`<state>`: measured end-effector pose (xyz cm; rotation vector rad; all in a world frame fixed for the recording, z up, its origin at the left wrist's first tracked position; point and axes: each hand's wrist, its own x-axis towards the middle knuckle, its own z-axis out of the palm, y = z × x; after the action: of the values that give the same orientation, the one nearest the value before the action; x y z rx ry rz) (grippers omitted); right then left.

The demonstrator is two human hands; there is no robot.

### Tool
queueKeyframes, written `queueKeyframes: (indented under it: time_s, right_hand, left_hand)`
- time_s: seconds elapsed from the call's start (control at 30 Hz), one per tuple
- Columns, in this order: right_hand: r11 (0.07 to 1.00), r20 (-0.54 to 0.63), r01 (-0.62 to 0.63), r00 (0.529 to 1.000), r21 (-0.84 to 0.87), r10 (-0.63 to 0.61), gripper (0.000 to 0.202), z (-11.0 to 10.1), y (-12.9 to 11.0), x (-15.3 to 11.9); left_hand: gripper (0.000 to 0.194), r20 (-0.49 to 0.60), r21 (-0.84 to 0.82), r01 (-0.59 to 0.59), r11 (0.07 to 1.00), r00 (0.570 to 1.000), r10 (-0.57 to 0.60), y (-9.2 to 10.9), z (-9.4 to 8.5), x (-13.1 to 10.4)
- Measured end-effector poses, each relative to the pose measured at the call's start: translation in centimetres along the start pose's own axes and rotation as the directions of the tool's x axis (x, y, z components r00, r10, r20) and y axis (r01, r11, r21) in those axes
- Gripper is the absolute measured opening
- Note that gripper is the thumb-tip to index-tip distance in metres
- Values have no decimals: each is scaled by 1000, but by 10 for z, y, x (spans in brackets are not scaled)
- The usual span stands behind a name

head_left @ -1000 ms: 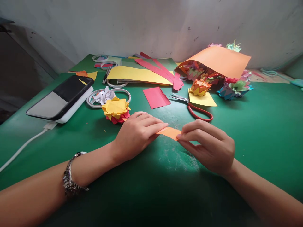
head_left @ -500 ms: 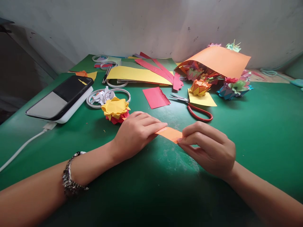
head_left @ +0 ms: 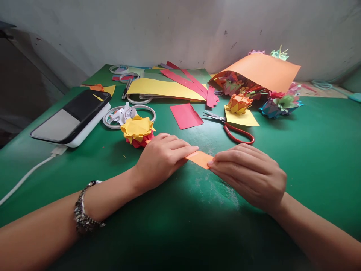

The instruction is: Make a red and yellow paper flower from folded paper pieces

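An orange paper strip [head_left: 199,159] stretches between my two hands, low over the green table. My left hand [head_left: 163,160] is closed on its left part, palm down, covering most of that end. At the other end, my right hand [head_left: 249,175] pinches the strip's tip between thumb and fingers. Just beyond my left hand sits a yellow and red paper flower [head_left: 137,130]. A pair of scissors with red handles [head_left: 239,134] lies beyond my right hand, blades pointing left. Between them is a red paper square [head_left: 186,116].
On the left a phone [head_left: 72,116] rests on a white block with a cable. Tape rolls [head_left: 110,123] hold white scraps. Yellow paper [head_left: 166,89] and red strips [head_left: 186,83] lie farther back. An orange sheet [head_left: 262,70] covers several paper flowers at the back right.
My right hand has shifted its pinch slightly left along the orange strip, and its fingers are now straighter and closer together. My left hand stays in place.
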<state>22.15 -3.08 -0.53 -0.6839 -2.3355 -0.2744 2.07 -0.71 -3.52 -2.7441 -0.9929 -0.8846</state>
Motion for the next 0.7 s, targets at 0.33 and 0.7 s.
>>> queueKeyframes:
  time_s: [0.33,0.7]
  right_hand:
    - [995,-42,86,995,-46,-88,12,2,1,1]
    - [947,6,207,977,-246,-212,7,1,1,3]
  left_hand:
    - [28,-25,-9,-12,1000,1000,12,1,1,1]
    - [29,-22,-20,-29,999,999,28,0,0,0]
